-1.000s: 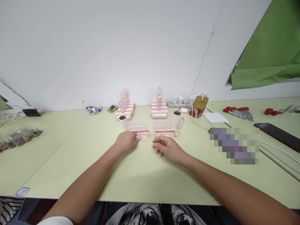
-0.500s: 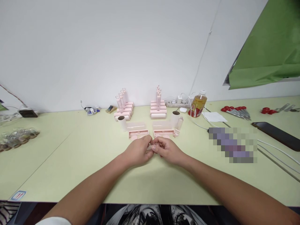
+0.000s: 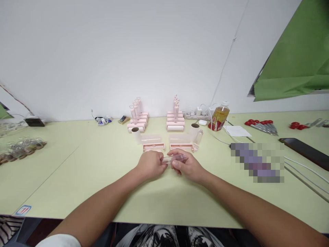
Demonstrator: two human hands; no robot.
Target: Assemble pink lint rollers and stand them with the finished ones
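Observation:
Between both hands lies a clear, pinkish plastic tube. My left hand is closed round its left end, which is hidden in the fist. At its right end my right hand holds it between thumb and fingers. Just beyond the hands are two open pink cases, a left case and a right case, with translucent covers behind them. A white paper roll stands upright behind the left case, another roll behind the right. Beside that roll stands a similar clear tube with a pink heart-shaped loop at its foot.
Pink lint rollers are stacked at the back in a left group and a right group, some with handles upright. A drink bottle, red-handled tools, cables and a phone lie rightward. Glass-like containers stand far left.
My right hand has shifted right and its fingers have loosened along the tube. More of the clear tube now shows between the hands. The view has tilted slightly.

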